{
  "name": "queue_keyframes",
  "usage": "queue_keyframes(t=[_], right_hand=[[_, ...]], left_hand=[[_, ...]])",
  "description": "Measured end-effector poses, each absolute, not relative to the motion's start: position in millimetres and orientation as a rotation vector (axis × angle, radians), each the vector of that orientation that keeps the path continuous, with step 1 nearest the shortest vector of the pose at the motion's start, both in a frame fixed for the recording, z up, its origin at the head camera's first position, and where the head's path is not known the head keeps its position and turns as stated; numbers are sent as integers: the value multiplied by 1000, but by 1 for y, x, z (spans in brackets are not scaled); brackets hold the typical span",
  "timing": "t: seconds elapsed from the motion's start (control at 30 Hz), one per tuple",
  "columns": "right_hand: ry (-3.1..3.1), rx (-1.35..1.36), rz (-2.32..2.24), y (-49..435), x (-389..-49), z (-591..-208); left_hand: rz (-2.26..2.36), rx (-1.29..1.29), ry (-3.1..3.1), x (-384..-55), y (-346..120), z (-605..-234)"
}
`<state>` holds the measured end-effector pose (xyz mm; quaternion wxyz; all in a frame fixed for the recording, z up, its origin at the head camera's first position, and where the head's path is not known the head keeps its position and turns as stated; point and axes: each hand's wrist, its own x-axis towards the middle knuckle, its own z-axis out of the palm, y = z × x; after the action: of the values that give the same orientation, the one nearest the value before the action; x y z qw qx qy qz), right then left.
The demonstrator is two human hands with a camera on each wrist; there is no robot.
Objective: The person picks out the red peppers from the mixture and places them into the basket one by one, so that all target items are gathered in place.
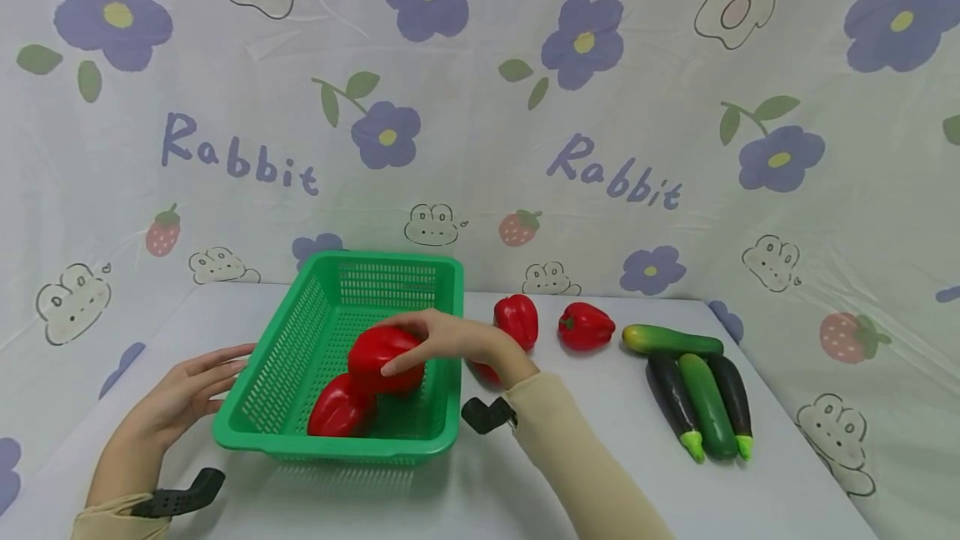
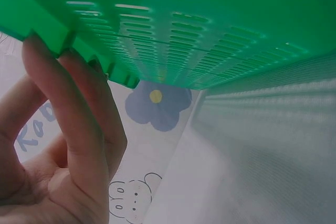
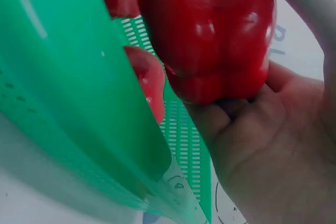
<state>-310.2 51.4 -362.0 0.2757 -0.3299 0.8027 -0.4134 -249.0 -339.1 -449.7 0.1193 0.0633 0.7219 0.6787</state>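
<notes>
Nearest is the green basket (image 1: 337, 444), whose left rim the left hand (image 1: 176, 398) touches with spread, slightly bent fingers; light pressure there should steady the basket without tipping it. Inside, toward the near side, lies 1 red pepper (image 1: 337, 411). At the right of the table, 2 eggplants (image 1: 671, 398) flank 1 green zucchini (image 1: 707, 405).

The right hand (image 1: 444, 336) reaches in across the basket's right rim, holding another pepper (image 1: 369, 355) between thumb and fingers. Whether it touches the peppers below, I cannot tell. Its skin looks glossy, so a grip spread round its widest part should slip least. Any release is best made low, so that it does not roll, with the wrist kept off the rim.

Farther off, right of the basket, are 3 loose peppers (image 1: 586, 327), 1 partly hidden by the right wrist.
</notes>
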Motion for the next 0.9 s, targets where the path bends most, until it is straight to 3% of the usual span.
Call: queue_keyframes(t=[0.9], right_hand=[[2141,-807,-613,46,-319,-358]], left_hand=[[1983,183,2107,-250,-338,-450]])
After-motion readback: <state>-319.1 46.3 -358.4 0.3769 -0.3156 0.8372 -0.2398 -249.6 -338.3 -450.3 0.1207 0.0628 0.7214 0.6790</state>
